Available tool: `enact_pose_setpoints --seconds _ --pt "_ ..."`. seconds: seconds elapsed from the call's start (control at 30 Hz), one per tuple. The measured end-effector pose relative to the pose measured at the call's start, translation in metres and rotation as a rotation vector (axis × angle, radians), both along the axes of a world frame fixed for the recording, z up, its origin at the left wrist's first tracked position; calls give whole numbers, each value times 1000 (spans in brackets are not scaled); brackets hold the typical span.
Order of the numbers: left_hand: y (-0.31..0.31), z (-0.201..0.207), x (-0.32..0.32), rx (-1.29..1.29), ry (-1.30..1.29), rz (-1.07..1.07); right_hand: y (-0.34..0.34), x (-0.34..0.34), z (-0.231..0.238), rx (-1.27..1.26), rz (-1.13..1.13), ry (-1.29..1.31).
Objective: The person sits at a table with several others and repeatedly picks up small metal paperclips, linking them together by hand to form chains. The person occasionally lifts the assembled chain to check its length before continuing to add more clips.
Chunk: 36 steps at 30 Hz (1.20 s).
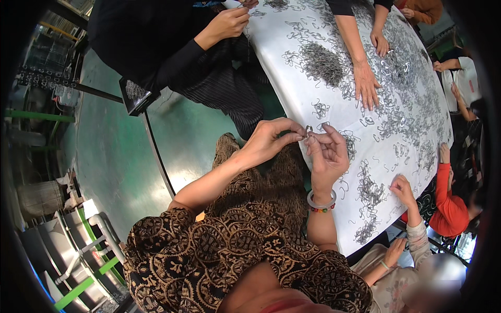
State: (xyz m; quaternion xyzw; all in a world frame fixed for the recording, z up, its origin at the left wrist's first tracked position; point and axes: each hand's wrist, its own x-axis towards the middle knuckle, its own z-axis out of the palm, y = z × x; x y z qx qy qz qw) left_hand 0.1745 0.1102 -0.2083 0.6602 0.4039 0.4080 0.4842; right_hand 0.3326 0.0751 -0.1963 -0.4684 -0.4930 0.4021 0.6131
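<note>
Close to the table's near edge, my two hands meet fingertip to fingertip. Thumb and forefinger of my left hand [272, 137] pinch a small shiny curved metal hook [309, 129]. My right hand [330, 155], with a pale bangle and a beaded bracelet at its wrist, grips the same spot between thumb and finger, its other fingers loosely curled. Whether one hook or two are between them is too small to tell. Beside my right hand lie loose metal hooks [350, 146] on the white-covered table [360, 125].
A large heap of hooks [321, 63] and a longer pile [369, 193] lie on the table. A co-worker's flat hand [366, 86] rests among scattered hooks; another co-worker's hand [402, 190] is at the right. A person in black [172, 47] sits at the left above the green floor [115, 141].
</note>
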Motion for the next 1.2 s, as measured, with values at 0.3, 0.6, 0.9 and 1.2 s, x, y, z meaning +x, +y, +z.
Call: enact_pose_setpoints --seconds 0.3,0.6,0.9,1.2 --pt "127 -28 -7 253 274 269 -13 -7 8 39 94 154" --pt "204 -71 4 662 898 167 -22 -5 11 -2 69 110" --pt "164 -45 12 57 216 222 -16 -6 6 -13 19 154" --pt "23 27 3 -196 -454 -79 -11 -8 -5 33 -105 155"
